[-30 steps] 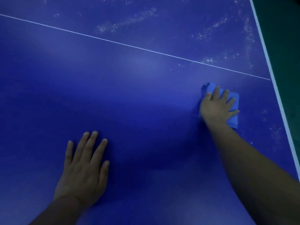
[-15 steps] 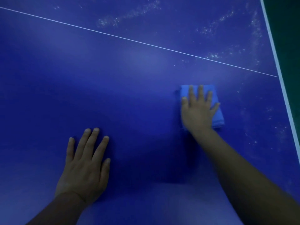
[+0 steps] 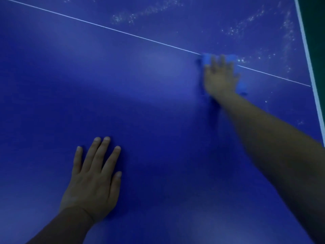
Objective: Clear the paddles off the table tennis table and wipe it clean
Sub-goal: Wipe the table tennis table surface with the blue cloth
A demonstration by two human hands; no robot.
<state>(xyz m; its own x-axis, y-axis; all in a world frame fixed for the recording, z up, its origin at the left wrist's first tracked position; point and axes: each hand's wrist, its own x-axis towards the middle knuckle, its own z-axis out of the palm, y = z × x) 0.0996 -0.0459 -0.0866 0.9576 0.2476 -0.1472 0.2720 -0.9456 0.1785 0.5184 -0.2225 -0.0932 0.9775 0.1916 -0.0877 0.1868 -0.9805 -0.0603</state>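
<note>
The blue table tennis table (image 3: 140, 95) fills the view, crossed by a thin white centre line (image 3: 123, 31). My right hand (image 3: 219, 78) presses flat on a folded blue cloth (image 3: 205, 59), which sits on the centre line at the right and is blurred by motion. My left hand (image 3: 95, 176) lies flat on the table surface near me, fingers spread, holding nothing. No paddles are in view.
White dusty smears (image 3: 146, 13) streak the far half beyond the line, with more specks (image 3: 249, 29) toward the right. The table's white edge stripe (image 3: 309, 55) runs down the right side, with dark green floor (image 3: 316, 18) beyond it.
My right hand has slid the cloth leftward, then away from me up onto the centre line. My left hand has stayed planted in place.
</note>
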